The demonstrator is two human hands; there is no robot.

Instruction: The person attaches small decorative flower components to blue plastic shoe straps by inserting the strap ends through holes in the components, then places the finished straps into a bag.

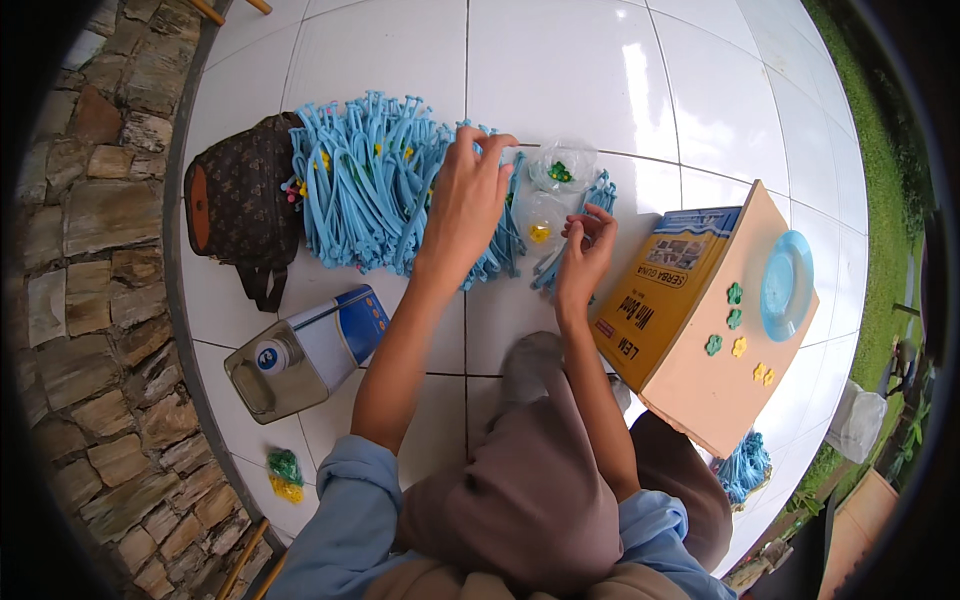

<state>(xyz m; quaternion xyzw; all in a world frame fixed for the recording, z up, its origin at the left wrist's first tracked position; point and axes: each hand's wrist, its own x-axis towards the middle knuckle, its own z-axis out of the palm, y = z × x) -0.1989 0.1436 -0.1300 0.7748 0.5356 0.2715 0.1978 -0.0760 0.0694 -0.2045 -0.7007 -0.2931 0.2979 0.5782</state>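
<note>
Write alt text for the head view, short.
Seen from above, a seated person's left hand rests on a heap of light-blue plastic stems on a white tiled floor, while the right hand pinches a small piece beside it. A cardboard box lies to the right, a metal can and brown bag to the left.

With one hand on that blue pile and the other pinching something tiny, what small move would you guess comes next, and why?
Probably the left hand lifts one blue plastic stem from the pile and brings it toward the right hand. The left hand's fingers rest on the heap's edge, while the right hand seems to pinch something small near the clear bag of yellow bits. What it pinches is too small to tell.
</note>
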